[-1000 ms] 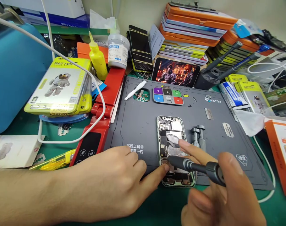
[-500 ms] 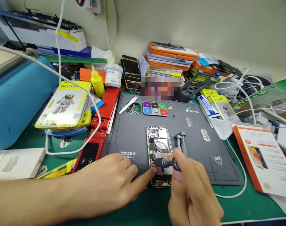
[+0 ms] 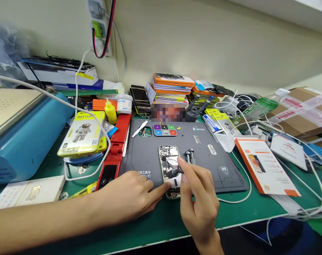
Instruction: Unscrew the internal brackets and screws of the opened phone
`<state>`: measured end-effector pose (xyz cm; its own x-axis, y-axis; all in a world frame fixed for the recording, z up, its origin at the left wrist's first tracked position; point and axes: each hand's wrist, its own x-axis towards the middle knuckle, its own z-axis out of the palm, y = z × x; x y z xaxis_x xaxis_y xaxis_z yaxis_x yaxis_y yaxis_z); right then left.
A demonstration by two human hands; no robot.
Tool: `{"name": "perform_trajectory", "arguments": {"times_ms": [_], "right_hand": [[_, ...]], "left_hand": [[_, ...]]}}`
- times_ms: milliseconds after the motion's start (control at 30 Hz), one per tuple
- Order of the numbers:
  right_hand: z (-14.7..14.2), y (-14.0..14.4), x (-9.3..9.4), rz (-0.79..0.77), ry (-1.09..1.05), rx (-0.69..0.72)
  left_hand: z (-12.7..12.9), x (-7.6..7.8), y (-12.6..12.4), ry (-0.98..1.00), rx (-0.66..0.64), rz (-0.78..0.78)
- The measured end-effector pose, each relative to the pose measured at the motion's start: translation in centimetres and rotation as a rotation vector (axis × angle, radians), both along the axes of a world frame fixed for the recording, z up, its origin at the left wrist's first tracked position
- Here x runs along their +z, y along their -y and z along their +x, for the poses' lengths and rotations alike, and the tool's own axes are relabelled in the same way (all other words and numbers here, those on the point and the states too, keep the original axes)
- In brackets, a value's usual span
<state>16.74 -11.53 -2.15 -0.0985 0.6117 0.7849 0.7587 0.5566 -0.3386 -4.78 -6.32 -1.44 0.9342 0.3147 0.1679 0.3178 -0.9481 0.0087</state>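
Observation:
An opened phone (image 3: pixel 169 161) lies face-down on a dark grey work mat (image 3: pixel 145 156), its circuit boards showing. My left hand (image 3: pixel 129 196) rests on the mat's front edge, its index finger pressing the phone's lower left side. My right hand (image 3: pixel 196 202) holds a dark screwdriver (image 3: pixel 174 172) whose tip points into the phone's lower half. Two spare screwdriver handles (image 3: pixel 190 156) lie on the mat just right of the phone.
A small tray with coloured compartments (image 3: pixel 165 130) sits at the mat's back. Left are a red tool (image 3: pixel 115 152), yellow battery packs (image 3: pixel 84 136) and a blue machine (image 3: pixel 25 131). An orange-edged box (image 3: pixel 264 164), cables and stacked boxes (image 3: pixel 174 85) crowd the right and back.
The camera has pulled back and tilted up, showing far more of the bench and wall. Both hands stay at the phone, the screwdriver still in my right hand.

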Motion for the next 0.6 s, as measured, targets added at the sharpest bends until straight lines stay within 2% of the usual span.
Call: {"name": "perform_trajectory", "arguments": {"times_ms": [233,600], "right_hand": [[-0.01,-0.28,0.23,0.011,-0.019,0.008],[-0.33,-0.30,0.34,-0.003,-0.011,0.029]], "left_hand": [[0.18,0.47,-0.15,-0.039,-0.012,0.011],[0.50,0.46,0.09,0.002,-0.003,0.010]]}}
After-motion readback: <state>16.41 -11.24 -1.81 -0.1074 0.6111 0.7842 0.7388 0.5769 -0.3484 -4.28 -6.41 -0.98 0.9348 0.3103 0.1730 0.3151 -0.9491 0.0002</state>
